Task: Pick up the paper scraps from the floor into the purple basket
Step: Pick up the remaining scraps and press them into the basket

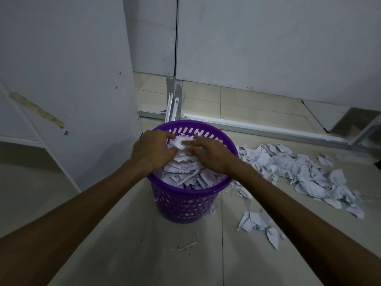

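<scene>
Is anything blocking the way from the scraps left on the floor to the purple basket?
Nothing visible stands between them: the floor scraps lie right beside the purple basket, on bare tile. The basket's own paper heap already reaches rim level, though, with the left hand and right hand on it, so room is short.

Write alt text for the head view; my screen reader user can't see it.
Both hands, left and right, press a heap of paper scraps into a full purple basket on a tiled floor. More scraps lie on the floor to its right, before grey panels.
</scene>
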Demonstrator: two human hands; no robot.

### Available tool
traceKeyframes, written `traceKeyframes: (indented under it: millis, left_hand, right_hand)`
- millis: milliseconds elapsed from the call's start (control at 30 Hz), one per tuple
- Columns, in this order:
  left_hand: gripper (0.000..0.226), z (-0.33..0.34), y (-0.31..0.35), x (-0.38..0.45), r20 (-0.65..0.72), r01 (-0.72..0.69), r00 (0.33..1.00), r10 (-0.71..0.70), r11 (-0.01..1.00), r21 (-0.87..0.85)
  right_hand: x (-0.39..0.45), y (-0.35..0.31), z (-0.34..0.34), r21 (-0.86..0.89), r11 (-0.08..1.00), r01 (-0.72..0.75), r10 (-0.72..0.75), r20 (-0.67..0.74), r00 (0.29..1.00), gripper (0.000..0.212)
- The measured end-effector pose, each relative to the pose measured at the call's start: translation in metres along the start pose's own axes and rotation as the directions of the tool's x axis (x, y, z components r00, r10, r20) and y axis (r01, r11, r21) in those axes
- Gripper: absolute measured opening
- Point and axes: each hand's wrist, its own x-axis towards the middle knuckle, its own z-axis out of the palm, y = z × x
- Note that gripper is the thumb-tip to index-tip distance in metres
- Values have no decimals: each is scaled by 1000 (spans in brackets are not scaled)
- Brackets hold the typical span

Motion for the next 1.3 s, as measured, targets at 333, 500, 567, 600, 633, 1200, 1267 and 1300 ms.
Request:
traceKeyframes:
  millis: [333,500,567,600,633,1200,1267,1300]
  left_hand:
    - [43,5,54,-2,-28,-119,993,118,908,-403]
    - [42,16,95,-14,-33,-198,977,210,840,-505]
    - [42,22,111,-19,-32,-261,958,284,825,-502]
    - [42,27,118,-21,-30,-298,945,327,817,-493]
    - [42,31,124,-23,-28,-330,931,364,809,-487]
    - [49,205,133,-49,428,46,885,185,879,-474]
    - [54,229,114,-55,421,126,904,75,894,-430]
    - [56,240,106,-60,418,142,908,38,909,-392]
  right_hand:
    - [-35,27,-29,428,901,67,193,-536,822,30]
    - [-66,63,-14,545,838,-30,401,-578,711,36]
    - [-80,83,-4,561,822,-93,444,-531,722,38]
    - [-87,91,0,566,816,-122,458,-503,733,39]
    - [-93,99,4,567,810,-149,470,-475,744,40]
    - [-209,195,132,301,776,-554,622,-222,751,69]
    - [-213,199,145,270,793,-547,604,-221,766,73]
    - [-213,201,150,266,793,-547,602,-215,769,75]
